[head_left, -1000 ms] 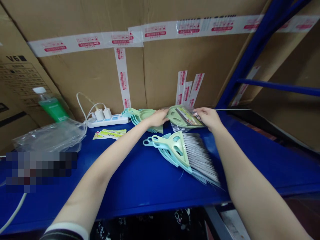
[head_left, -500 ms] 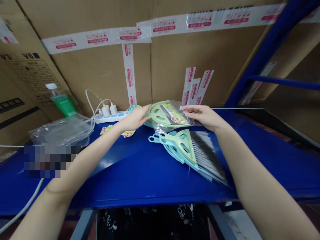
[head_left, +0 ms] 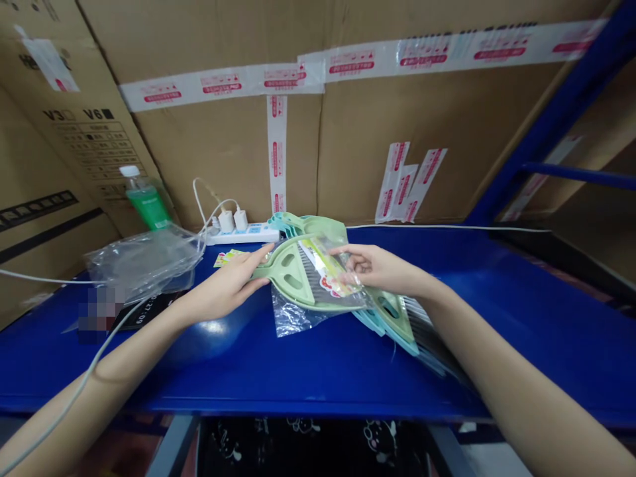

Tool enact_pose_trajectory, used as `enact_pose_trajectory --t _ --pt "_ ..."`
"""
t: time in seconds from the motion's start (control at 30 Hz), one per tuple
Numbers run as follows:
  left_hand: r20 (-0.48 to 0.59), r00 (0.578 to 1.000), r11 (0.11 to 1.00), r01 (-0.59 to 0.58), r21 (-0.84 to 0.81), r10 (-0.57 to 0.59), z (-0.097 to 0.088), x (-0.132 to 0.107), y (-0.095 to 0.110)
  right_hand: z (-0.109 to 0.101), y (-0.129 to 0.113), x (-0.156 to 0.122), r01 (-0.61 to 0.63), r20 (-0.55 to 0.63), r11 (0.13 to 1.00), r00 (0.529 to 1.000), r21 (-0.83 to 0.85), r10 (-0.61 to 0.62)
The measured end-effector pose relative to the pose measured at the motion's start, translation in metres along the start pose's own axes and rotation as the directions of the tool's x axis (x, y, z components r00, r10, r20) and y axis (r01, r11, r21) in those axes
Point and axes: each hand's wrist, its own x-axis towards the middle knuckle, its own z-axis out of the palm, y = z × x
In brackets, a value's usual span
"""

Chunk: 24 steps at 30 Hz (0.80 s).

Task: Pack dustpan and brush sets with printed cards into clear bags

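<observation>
A pale green dustpan (head_left: 281,268) with a grey-bristled brush lies in a clear plastic bag (head_left: 293,321), a colourful label card (head_left: 320,262) over the bristles. My left hand (head_left: 238,281) closes thumb and fingers around its handle end. With curled fingers, my right hand (head_left: 385,268) grips the bag at its right side, by the card. Under and to the right of the bag, loose green and blue brushes (head_left: 392,315) rest on the blue table (head_left: 238,364), partly hidden by the bag and my right arm. Behind it sit more stacked dustpans (head_left: 325,226).
At the left are clear plastic bags (head_left: 144,258), a green-liquid bottle (head_left: 149,205), a phone-like dark screen (head_left: 149,311) and a white cable. A power strip (head_left: 248,233) with plugs and more label cards (head_left: 228,257) lie further back. Taped cardboard boxes (head_left: 348,146) wall the rear.
Both hands have brought the bagged dustpan off the rear stack, nearer to me, so it now overlaps the loose brushes. The camera view has turned slightly left.
</observation>
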Motion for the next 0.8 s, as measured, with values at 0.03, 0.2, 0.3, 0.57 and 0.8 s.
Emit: enact_pose_trajectory --t 0.03,0.2,0.3,0.57,0.8 --pt "-0.003 1.0 1.0 -0.003 -0.007 0.003 0.0 -0.002 -0.001 0.002 0.0 0.0 -0.006 0.0 1.0 1.0 0.003 0.006" --pt "-0.019 1.0 1.0 0.011 -0.021 -0.012 -0.004 -0.017 -0.008 0.007 0.0 0.0 -0.053 -0.036 0.996 0.998 0.075 0.056" --pt "-0.006 0.998 0.997 0.056 -0.048 -0.056 -0.005 -0.033 -0.015 0.008 -0.002 0.001 -0.003 -0.117 0.999 0.993 0.033 0.007" --pt "0.128 0.985 0.98 0.134 -0.149 -0.115 -0.003 -0.085 -0.032 0.013 -0.023 0.014 0.087 -0.094 0.975 0.99 -0.203 -0.108" --pt "0.154 0.981 0.974 0.145 -0.174 -0.118 -0.001 -0.092 -0.037 0.014 -0.043 0.042 0.184 -0.011 0.968 0.982 -0.17 -0.189"
